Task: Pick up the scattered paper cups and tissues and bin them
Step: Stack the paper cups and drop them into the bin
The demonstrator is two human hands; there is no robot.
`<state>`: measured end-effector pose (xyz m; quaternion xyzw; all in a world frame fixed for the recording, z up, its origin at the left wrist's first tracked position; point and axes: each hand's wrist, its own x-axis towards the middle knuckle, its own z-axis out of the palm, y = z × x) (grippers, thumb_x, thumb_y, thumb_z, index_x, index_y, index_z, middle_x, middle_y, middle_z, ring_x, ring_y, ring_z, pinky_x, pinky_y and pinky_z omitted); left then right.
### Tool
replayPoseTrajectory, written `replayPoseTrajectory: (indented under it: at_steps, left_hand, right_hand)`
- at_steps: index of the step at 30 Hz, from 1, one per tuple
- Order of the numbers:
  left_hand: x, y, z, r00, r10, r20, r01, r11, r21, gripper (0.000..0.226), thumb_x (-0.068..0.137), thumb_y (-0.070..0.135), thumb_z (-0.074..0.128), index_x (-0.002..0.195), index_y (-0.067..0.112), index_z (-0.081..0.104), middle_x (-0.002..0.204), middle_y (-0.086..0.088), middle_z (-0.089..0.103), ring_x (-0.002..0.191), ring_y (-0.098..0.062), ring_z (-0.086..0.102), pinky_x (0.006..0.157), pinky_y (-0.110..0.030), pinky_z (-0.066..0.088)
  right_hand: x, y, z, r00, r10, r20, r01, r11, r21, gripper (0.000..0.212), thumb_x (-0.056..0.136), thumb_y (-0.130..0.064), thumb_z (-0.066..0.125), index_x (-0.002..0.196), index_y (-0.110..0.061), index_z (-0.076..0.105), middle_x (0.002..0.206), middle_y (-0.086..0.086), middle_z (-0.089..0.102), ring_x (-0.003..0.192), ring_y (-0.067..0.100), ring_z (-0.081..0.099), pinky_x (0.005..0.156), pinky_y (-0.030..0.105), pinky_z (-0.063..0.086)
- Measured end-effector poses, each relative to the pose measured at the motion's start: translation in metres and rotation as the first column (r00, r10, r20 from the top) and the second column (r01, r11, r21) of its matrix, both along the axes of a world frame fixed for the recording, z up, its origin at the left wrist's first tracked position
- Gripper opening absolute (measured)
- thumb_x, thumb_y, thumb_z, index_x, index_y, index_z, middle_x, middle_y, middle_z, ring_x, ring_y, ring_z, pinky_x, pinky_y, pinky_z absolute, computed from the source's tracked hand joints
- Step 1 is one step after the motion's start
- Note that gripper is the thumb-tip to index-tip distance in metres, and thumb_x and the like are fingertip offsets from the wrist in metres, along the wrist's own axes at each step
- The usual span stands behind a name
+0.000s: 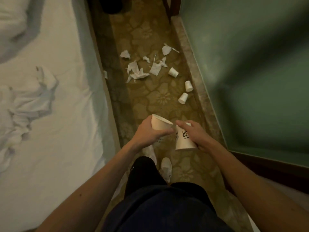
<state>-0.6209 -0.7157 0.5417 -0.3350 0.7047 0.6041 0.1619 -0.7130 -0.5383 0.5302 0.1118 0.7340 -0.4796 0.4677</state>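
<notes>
a plain cup (159, 124) is gripped by the left hand (148, 133), a printed cup (184, 138) by the right hand (195, 133) (likely stacking); three floor cups (188, 85) and tissues (136, 72) remain uncollected.

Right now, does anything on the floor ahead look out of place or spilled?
Yes. Three paper cups lie tipped on their sides along the right edge of the carpet, and torn, crumpled tissues are strewn across it farther ahead.
</notes>
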Motion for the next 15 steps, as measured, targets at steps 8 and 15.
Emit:
replayPoseTrajectory:
  at_steps: [8, 15]
  left_hand:
    - [-0.137, -0.062, -0.08, 0.983, 0.051, 0.176, -0.084, 0.98, 0.182, 0.056, 0.058, 0.047, 0.092, 0.103, 0.022, 0.069, 0.1, 0.0, 0.075, 0.092, -0.015, 0.073, 0.077, -0.032, 0.062]
    - [-0.244, -0.105, -0.204, 0.953, -0.046, 0.301, -0.031, 0.968, 0.247, 0.055, 0.057, 0.048, 0.092, 0.1, 0.024, 0.068, 0.097, 0.004, 0.074, 0.087, -0.01, 0.072, 0.066, -0.025, 0.059]
  right_hand:
    - [-0.124, -0.028, -0.067, 0.996, -0.067, 0.058, 0.053, 0.974, 0.221, 0.048, 0.08, -0.054, 0.07, 0.114, -0.025, 0.052, 0.098, 0.007, 0.066, 0.083, 0.022, 0.067, 0.063, 0.033, 0.053]
    - [-0.209, -0.056, -0.184, 0.995, -0.079, 0.057, 0.057, 0.944, 0.325, 0.054, 0.084, -0.048, 0.068, 0.128, -0.023, 0.049, 0.096, -0.001, 0.063, 0.082, 0.017, 0.064, 0.064, 0.03, 0.049]
